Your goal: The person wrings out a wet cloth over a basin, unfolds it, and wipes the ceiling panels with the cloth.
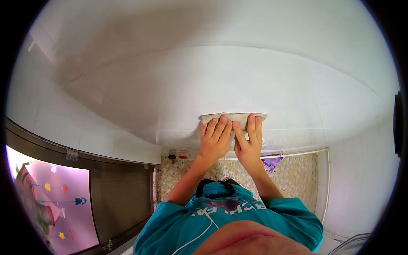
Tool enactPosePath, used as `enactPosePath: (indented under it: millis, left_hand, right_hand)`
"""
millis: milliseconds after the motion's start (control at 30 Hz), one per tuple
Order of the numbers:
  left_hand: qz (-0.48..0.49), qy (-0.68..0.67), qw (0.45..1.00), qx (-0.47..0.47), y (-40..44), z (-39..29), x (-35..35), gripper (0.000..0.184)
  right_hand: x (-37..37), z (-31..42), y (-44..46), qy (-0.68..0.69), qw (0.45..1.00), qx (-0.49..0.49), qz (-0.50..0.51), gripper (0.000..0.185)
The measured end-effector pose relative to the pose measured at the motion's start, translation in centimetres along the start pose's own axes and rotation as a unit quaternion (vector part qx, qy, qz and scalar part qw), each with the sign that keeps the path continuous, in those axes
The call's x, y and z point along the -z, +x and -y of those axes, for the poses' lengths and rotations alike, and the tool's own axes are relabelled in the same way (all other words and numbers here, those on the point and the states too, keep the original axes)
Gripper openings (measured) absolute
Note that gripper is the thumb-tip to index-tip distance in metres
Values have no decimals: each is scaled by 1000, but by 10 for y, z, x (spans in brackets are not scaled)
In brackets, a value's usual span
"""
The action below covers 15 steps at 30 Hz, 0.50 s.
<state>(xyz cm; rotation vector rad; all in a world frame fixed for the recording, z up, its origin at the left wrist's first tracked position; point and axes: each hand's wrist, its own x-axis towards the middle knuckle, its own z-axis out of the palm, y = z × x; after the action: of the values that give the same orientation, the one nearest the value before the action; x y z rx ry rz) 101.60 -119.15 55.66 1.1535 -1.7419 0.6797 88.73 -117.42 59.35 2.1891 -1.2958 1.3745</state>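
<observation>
The flat left hand (216, 138) and right hand (249, 143) pressed thin grey cloth (239, 117) on the shiny white wall (255, 80), above its bottom edge; wiping likely needed steady pushing.

Cloth (234, 117): against the wall (238, 80), under both hands
Left hand (216, 138): on the cloth's left part
Right hand (250, 144): on its right part, beside the left
Floor (295, 176): below the hands
Packet (272, 163): on the floor, to the right
Door (119, 195): far left
Side wall (361, 182): far right
</observation>
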Motion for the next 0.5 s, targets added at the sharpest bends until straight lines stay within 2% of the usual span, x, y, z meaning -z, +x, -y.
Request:
enactPosePath:
  millis: [133,233,400,500]
  left_hand:
    - [10,-20,999,28,11,-6,4,30]
    - [6,-42,998,36,52,-12,21,31]
    - [-38,-62,997,17,148,-25,52,32]
    - [-58,-72,996,-1,160,-26,50,32]
  right_hand:
    - [13,-1,15,8,1000,14,11,46]
    - [25,0,46,4,999,33,-18,44]
    - [54,9,115,-12,990,51,-128,44]
    - [57,8,120,-19,991,57,-122,47]
